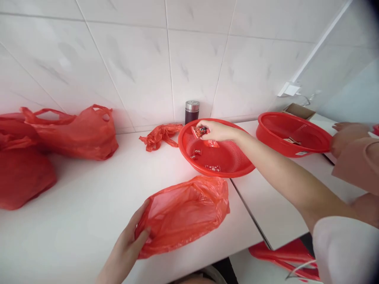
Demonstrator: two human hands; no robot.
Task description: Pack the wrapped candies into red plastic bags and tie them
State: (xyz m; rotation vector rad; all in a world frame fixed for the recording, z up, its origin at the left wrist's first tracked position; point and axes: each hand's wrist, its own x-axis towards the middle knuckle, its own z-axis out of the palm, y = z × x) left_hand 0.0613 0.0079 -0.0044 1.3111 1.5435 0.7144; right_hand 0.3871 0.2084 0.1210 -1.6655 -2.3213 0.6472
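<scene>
Fingers of the right hand (217, 131) are drawn together, pinching a small shiny packet (198, 132) over the far left part of a red basket (237, 158). Loose packets (213, 168) lie on the basket's floor, nearer the body than those fingers. Left fingers grip the left edge of a red plastic bag (183, 217), thumb inside its mouth; the left hand (128, 241) is the nearer to it. From the right fingers, the bag lies toward the body and slightly left, its long axis slanting from the left hand up toward the basket's near rim. Materials: bag thin, wrinkled, translucent; basket rigid plastic, round, with perforated walls; packets glossy, printed, flat to slightly puffed; bench (85, 225) smooth, white, with a dark seam.
</scene>
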